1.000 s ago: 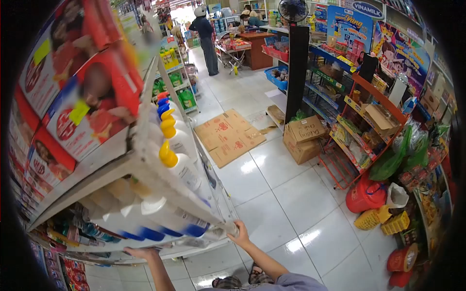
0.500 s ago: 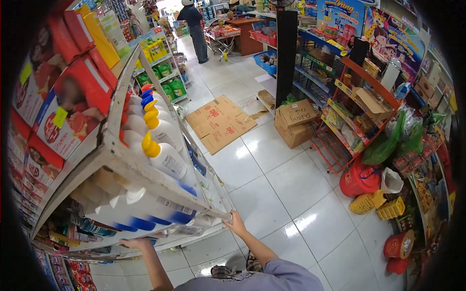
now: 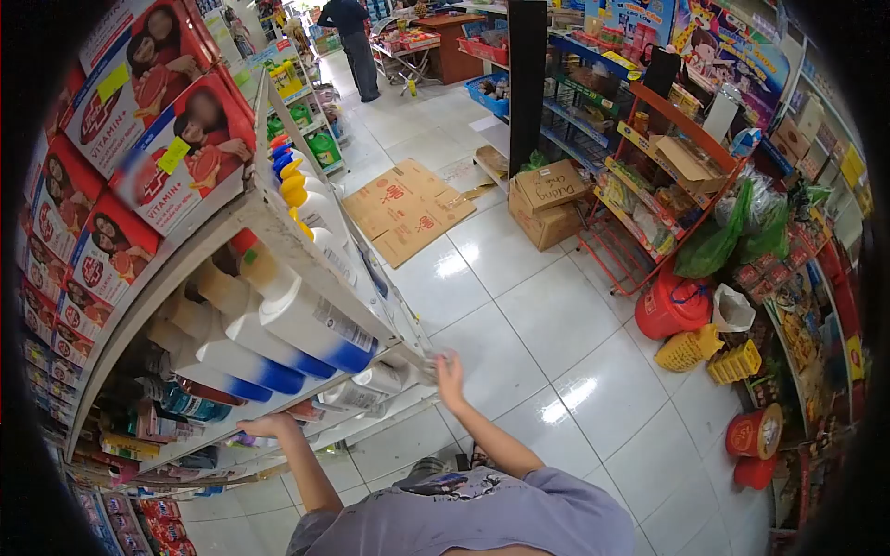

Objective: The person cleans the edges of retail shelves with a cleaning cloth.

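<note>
The left hand (image 3: 269, 425) and right hand (image 3: 451, 380) are touching the shelf unit (image 3: 265, 222) in front, already carrying rows of bottles (image 3: 298, 313), but whether either is gripping, or anything is remaining undone, I cannot tell.

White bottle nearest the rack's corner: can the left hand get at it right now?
Probably yes: the left hand is at the edge of the rack, below the white bottle, and nothing visible blocks the open side between.
</note>
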Demonstrator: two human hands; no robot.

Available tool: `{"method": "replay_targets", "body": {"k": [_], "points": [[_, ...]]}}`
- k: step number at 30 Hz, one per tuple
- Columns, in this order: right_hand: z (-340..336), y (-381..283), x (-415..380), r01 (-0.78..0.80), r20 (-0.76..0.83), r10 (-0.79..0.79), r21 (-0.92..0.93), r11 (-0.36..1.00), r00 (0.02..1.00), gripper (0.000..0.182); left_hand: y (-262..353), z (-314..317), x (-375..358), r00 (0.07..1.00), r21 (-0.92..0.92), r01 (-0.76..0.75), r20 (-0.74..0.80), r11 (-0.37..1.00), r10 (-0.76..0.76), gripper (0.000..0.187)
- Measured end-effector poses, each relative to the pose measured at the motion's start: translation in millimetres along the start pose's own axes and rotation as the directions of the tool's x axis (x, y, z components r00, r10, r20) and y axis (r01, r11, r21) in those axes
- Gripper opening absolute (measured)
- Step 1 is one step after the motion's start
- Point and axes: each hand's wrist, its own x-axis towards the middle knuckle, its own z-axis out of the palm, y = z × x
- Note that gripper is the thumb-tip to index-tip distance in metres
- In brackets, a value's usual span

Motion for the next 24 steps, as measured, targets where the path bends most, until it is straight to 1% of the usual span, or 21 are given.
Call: {"method": "replay_targets", "body": {"k": [1,3,4,6,8,10,11,12,13,14,16,17,19,20,22,24], "points": [[14,-40,-4,0.108,0.019,-0.109,0.048,0.993,0.994,0.032,0,0,-3,1.0,0.005,0.004,-0.004,1.0,-0.004,0.058],[25,-126,-4,0.205,0.132,-0.25,0.286,0.936,0.959,0.025,2,3,-4,0.998,0.023,-0.023,-0.05,0.999,0.024,0.058],[26,-147,-3,0.201,0.134,-0.247,0.287,0.937,0.96,0.025,-3,-4,5,1.0,0.013,-0.012,-0.009,1.0,0.012,0.058],[26,-183,2,0.392,0.158,-0.49,0.417,0.82,0.857,0.024,-13,-8,19,0.999,0.004,-0.035,-0.001,0.999,0.035,0.058],[25,-233,6,0.614,0.205,-0.69,0.33,0.716,0.694,0.025,-13,-11,15,0.999,0.0,-0.045,-0.002,0.999,0.045,0.057],[31,-264,20,0.672,0.249,-0.74,0.31,0.672,0.625,0.028,-1,-2,2,0.996,0.031,-0.088,0.013,0.996,0.087,0.054],[36,-279,26,0.693,0.233,-0.768,0.334,0.64,0.597,0.028,-1,-1,3,0.996,0.025,-0.085,0.022,0.996,0.085,0.054],[40,-296,31,0.713,0.213,-0.795,0.355,0.605,0.568,0.028,-3,-1,5,0.996,0.05,-0.085,-0.028,0.995,0.087,0.054],[44,-314,35,0.76,0.188,-0.842,0.367,0.537,0.505,0.03,-5,-2,6,0.993,0.079,-0.083,-0.078,0.993,0.089,0.053],[47,-333,38,0.799,0.166,-0.882,0.375,0.47,0.441,0.032,-13,-7,14,0.994,0.08,-0.08,-0.07,0.994,0.085,0.053],[56,-371,42,0.844,0.067,-0.936,0.415,0.341,0.345,0.034,-30,-19,34,0.985,0.17,-0.121,-0.098,0.978,0.139,0.053],[59,-388,43,0.847,0.057,-0.936,0.409,0.339,0.347,0.034,-23,-16,29,0.987,0.167,-0.122,-0.087,0.978,0.138,0.053],[66,-417,46,0.884,-0.036,-0.968,0.418,0.21,0.247,0.036,-7,-5,7,0.988,0.115,-0.094,-0.115,0.989,0.107,0.053],[68,-423,45,0.887,-0.042,-0.97,0.416,0.202,0.24,0.036,-5,-2,4,0.987,0.063,-0.106,-0.118,0.992,0.113,0.054],[73,-429,42,0.894,-0.075,-0.967,0.406,0.192,0.242,0.038,-5,-1,4,0.989,0.036,-0.096,-0.11,0.995,0.1,0.054],[72,-408,42,0.89,-0.037,-0.968,0.402,0.214,0.249,0.039,-5,-5,7,0.99,0.025,-0.086,-0.11,0.996,0.088,0.054]]}}
